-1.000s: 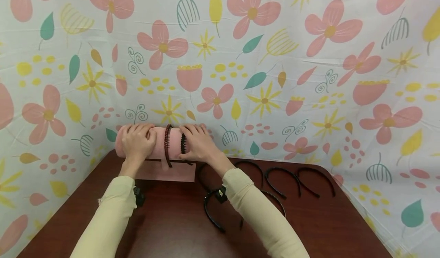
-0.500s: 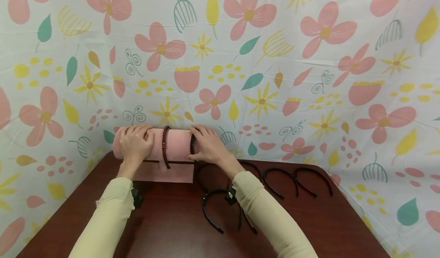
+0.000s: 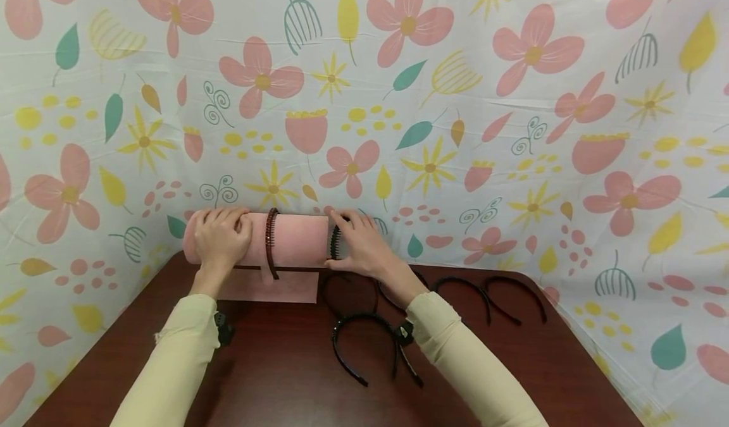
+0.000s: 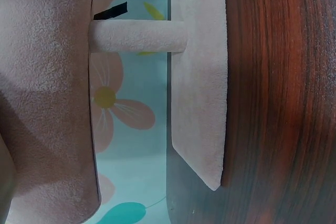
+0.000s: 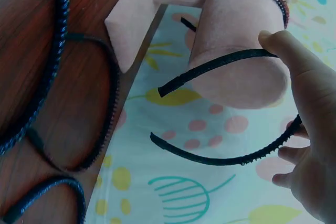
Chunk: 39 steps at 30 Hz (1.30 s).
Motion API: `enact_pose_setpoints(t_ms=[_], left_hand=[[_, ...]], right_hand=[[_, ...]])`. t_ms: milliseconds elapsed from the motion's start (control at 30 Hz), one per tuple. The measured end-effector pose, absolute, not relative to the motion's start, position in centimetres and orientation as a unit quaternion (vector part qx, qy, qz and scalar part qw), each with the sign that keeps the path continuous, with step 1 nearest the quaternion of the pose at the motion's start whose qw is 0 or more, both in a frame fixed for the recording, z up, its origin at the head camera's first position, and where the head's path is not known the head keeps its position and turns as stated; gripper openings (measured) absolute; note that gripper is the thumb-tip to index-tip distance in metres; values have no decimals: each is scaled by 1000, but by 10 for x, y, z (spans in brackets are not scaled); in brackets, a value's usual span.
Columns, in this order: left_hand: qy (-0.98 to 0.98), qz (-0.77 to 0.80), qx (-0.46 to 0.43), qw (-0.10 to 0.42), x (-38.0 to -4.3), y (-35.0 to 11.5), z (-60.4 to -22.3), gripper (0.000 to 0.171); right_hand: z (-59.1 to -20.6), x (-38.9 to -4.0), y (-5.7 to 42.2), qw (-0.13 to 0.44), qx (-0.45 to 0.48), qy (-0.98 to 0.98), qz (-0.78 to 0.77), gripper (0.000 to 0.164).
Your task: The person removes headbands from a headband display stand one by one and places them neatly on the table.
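A pink plush roll-shaped headband stand (image 3: 302, 240) lies at the back left of the table, on a post and flat base (image 4: 199, 87). My left hand (image 3: 223, 237) grips its left end from above. A dark red toothed headband (image 3: 270, 243) sits around the roll's middle. At the right end, my right hand (image 3: 367, 247) pinches a black toothed headband (image 5: 220, 64) between thumb and fingers. In the right wrist view, this headband is at the roll's end face, its two tips pointing away from the hand and apart.
Several dark headbands lie on the brown table (image 3: 273, 364) to the right, among them a shiny black one (image 3: 338, 351) in front and another (image 3: 529, 284) at the far right. A flowered cloth (image 3: 353, 98) hangs right behind the table.
My right hand has slid the black headband rightwards along the roll to its right end. The left hand keeps its grip, and the dark red headband stays around the roll.
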<state>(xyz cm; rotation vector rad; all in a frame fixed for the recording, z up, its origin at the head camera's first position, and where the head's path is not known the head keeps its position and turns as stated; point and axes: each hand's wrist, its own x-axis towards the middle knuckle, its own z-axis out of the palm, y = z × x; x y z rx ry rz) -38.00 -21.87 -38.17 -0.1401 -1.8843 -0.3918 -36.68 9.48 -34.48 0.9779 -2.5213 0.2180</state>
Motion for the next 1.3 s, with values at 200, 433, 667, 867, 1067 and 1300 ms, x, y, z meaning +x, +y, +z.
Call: enact_pose_setpoints(t_ms=[200, 433, 667, 867, 1067, 1300], left_hand=[[-796, -173, -61, 577, -381, -219, -382, 32], [-793, -178, -64, 580, -382, -218, -382, 31], [-789, -186, -63, 582, -382, -217, -382, 30], [-790, -188, -63, 580, -382, -217, -382, 31], [-788, -189, -63, 583, -383, -216, -383, 31], [-800, -172, -62, 572, -382, -219, -384, 34]], right_hand=[[-348, -361, 115, 192, 331, -920, 86, 99], [-350, -354, 137, 198, 320, -923, 75, 99], [-355, -347, 152, 190, 308, -930, 70, 98], [-360, -340, 169, 189, 288, -936, 74, 97], [-366, -333, 191, 187, 269, -941, 83, 96], [-376, -330, 218, 175, 241, -951, 83, 96]])
